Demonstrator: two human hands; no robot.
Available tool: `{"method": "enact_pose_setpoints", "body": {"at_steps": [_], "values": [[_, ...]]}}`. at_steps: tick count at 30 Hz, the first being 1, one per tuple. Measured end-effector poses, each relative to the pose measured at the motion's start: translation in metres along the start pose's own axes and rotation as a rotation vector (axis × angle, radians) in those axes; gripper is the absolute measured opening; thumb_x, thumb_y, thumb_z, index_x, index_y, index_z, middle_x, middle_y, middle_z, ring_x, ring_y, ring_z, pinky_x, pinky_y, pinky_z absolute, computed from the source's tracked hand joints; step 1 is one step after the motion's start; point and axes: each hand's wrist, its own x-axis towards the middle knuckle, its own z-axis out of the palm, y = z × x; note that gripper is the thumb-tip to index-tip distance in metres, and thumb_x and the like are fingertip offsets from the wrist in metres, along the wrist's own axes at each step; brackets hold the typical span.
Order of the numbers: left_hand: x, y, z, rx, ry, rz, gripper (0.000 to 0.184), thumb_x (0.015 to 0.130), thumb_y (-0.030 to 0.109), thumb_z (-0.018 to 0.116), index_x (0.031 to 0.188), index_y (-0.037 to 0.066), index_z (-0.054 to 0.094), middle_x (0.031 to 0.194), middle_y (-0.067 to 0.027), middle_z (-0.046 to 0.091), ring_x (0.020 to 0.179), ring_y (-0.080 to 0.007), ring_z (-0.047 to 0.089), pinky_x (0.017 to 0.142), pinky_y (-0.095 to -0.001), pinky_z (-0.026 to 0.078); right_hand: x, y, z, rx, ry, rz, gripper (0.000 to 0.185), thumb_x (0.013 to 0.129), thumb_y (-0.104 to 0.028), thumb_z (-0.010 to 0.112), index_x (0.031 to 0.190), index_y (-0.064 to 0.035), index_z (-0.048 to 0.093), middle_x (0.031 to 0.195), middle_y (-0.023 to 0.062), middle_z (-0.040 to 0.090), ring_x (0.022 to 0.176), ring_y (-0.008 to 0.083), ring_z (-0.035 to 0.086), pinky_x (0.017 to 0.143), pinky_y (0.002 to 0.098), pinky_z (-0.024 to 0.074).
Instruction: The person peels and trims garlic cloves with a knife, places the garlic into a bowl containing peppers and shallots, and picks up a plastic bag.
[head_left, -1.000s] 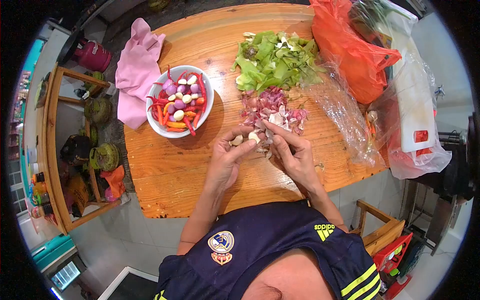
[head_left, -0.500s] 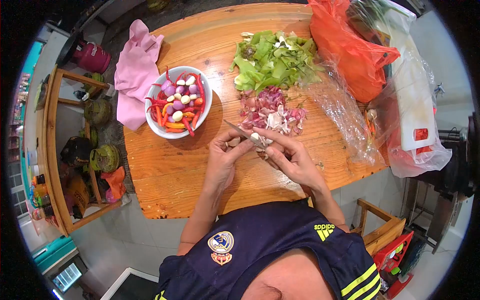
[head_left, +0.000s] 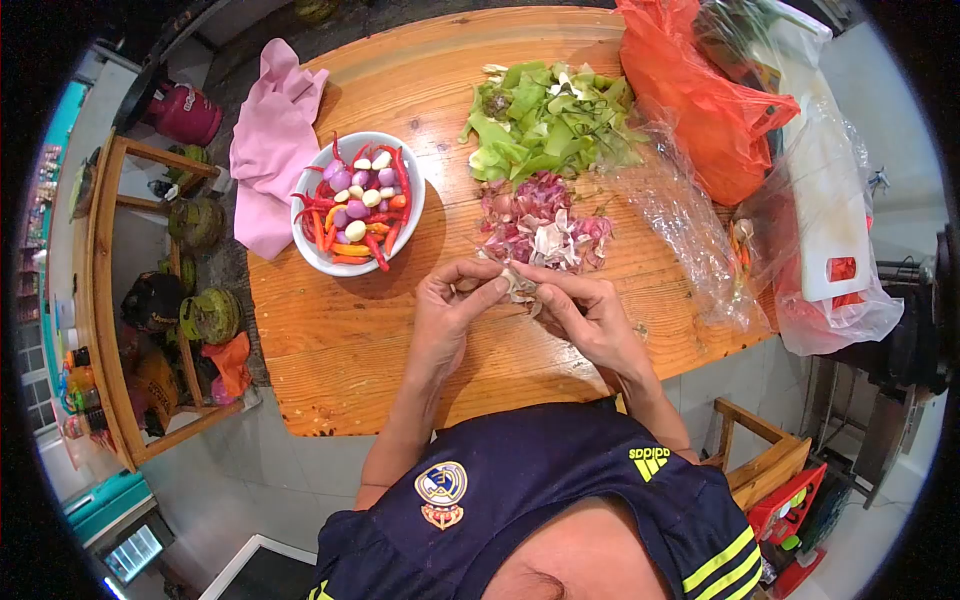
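Evidently, your left hand (head_left: 447, 303) and right hand (head_left: 598, 325) pinch the garlic (head_left: 521, 288), each grip narrow, probably to steady it. Pale skins (head_left: 553, 242) lie near on the worktop (head_left: 335, 350).

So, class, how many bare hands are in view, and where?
2: the bare left hand, nearer the round white bowl, and the bare right hand, nearer the clear plastic wrap.
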Motion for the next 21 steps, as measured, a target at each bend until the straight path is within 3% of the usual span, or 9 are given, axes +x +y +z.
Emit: {"method": "enact_pose_setpoints", "body": {"at_steps": [6, 12, 15, 21], "values": [[0.0, -0.002, -0.005, -0.029, -0.049, -0.03, 0.015, 0.079, 0.0, 0.065, 0.094, 0.0, 0.063, 0.089, -0.0078, 0.065, 0.08, -0.0122, 0.062, 0.074, -0.0255, 0.051, 0.0, 0.0, -0.002, 0.086, -0.006, -0.018, 0.03, 0.094, -0.019, 0.049, 0.12, -0.0055, 0.057, 0.068, -0.0037, 0.053, 0.058, 0.002, 0.037, 0.051, 0.0178, 0.0312], [-0.001, 0.0, -0.007, -0.075, -0.12, -0.069, 0.017, 0.081, 0.003, 0.063, 0.097, 0.0, 0.062, 0.092, -0.0077, 0.065, 0.083, -0.012, 0.062, 0.076, -0.0251, 0.052, -0.001, 0.001, -0.006, 0.299, -0.076, 0.074, 0.035, 0.095, -0.025, 0.047, 0.121, -0.0021, 0.055, 0.056, -0.0072, 0.034, 0.05, 0.0027, 0.028, 0.044, 0.0183, 0.022], [-0.001, 0.002, -0.007, -0.07, -0.136, -0.08, 0.019, 0.081, 0.003, 0.063, 0.1, 0.001, 0.062, 0.094, -0.0074, 0.065, 0.084, -0.0118, 0.062, 0.076, -0.0249, 0.052, -0.002, 0.0, -0.006, 0.394, -0.06, 0.119, 0.035, 0.095, -0.026, 0.047, 0.118, -0.0015, 0.056, 0.056, -0.0065, 0.035, 0.049, 0.0024, 0.028, 0.042, 0.0175, 0.0217], [0.0, 0.0, -0.002, -0.117, -0.074, -0.115, 0.02, 0.082, 0.002, 0.062, 0.103, 0.001, 0.061, 0.097, -0.0068, 0.064, 0.086, -0.0116, 0.061, 0.077, -0.0245, 0.051, -0.002, -0.011, 0.0, 0.404, -0.089, 0.088, 0.041, 0.095, -0.025, 0.045, 0.13, -0.0034, 0.041, 0.061, -0.0053, 0.039, 0.049, 0.0028, 0.032, 0.042, 0.0164, 0.0239]]}}
